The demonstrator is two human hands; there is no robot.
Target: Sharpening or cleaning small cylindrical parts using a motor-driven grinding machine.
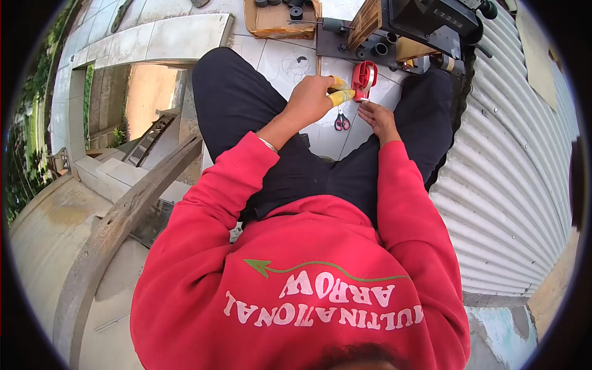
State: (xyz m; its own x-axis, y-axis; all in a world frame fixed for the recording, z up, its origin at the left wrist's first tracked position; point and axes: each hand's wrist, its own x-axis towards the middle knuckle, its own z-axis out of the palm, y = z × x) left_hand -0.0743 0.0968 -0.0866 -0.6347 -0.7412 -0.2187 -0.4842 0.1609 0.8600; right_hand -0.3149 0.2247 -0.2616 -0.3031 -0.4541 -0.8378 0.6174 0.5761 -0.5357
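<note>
A red tape dispenser [357,88] with a roll of tape [369,77] rests on the tiled floor between my knees. My left hand [314,95], with yellow coverings on two fingers, reaches its left side. Those fingertips come together at the dispenser's edge; whether they pinch something thin there is too small to tell. My right hand [380,119] is at the dispenser's near end, fingertips beside a small shiny piece [364,100]. Whether they grip the tape's loose end is unclear. Just below and between my hands lie small scissors [342,121] with black and red handles, blades pointing away from me.
Beyond my right knee stands a dark winding machine [430,21] with a counter, gear and wooden supports [365,23]. A cardboard box [281,32] holds black spools. Fine wire strands [296,64] lie on the tiles. Corrugated sheeting [504,185] rises at right; a wooden rail [125,217] runs at left.
</note>
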